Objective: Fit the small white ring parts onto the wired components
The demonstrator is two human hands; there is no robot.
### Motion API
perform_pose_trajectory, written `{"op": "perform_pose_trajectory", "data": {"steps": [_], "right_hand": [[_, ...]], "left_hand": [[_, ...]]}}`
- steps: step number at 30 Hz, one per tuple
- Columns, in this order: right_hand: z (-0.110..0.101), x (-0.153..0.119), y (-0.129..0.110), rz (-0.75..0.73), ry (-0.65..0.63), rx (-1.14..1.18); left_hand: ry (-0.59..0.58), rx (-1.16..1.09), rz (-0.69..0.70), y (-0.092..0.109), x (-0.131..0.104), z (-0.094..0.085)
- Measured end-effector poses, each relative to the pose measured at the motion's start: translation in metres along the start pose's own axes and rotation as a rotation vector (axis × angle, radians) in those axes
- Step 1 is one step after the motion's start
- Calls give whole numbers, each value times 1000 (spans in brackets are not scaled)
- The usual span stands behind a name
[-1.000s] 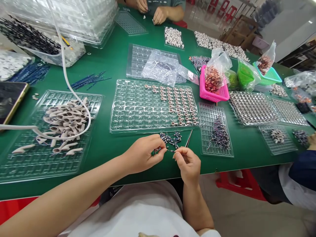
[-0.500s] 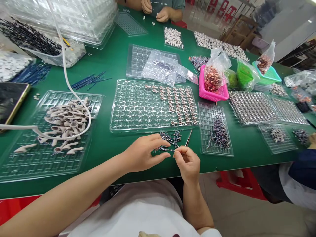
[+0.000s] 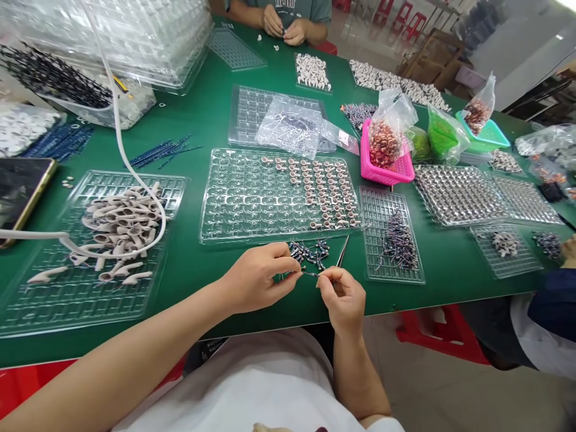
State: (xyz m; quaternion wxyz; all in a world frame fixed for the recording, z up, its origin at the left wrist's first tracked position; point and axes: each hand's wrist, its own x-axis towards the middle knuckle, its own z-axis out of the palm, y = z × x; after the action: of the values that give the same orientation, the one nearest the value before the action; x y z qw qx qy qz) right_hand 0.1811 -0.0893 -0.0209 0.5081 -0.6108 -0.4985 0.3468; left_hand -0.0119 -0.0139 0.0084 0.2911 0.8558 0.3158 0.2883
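Note:
My left hand [image 3: 258, 279] is closed in a pinch on one end of a thin dark wire piece [image 3: 310, 274]. Thumb and forefinger of my right hand [image 3: 344, 297] grip its other end, so it stretches level between the two hands. A slim metal tool like tweezers [image 3: 342, 252] sticks up behind my right hand; whether the fingers hold it is hidden. Just beyond my fingertips lies a loose heap of small dark wired parts [image 3: 310, 252]. Past that heap, a clear plastic tray [image 3: 243, 198] carries rows of small beige cup-ended pieces [image 3: 333, 192] on its right side.
On the left, a tray [image 3: 45, 306] bears beige curved shells [image 3: 121, 222] under a white cable [image 3: 117, 120]. To the right are a tray of wired parts [image 3: 398, 243] and a pink basket [image 3: 389, 173]. Across the green table [image 3: 189, 120], another person's hands [image 3: 285, 27] work.
My left thumb and forefinger have closed onto the wire piece; they were apart before. My right hand stays nearly in place. Across the table, the other person's hands have come closer together.

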Motion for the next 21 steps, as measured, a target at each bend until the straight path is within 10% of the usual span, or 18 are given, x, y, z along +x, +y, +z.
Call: {"op": "perform_pose_trajectory", "data": {"steps": [11,21], "right_hand": [[1,0,6,20,169,157],[3,-5,10,-75,204,24]], "left_hand": [[-141,-1055,-646,-2,5,-8],[-101,-466,-401,6,-1,14]]}}
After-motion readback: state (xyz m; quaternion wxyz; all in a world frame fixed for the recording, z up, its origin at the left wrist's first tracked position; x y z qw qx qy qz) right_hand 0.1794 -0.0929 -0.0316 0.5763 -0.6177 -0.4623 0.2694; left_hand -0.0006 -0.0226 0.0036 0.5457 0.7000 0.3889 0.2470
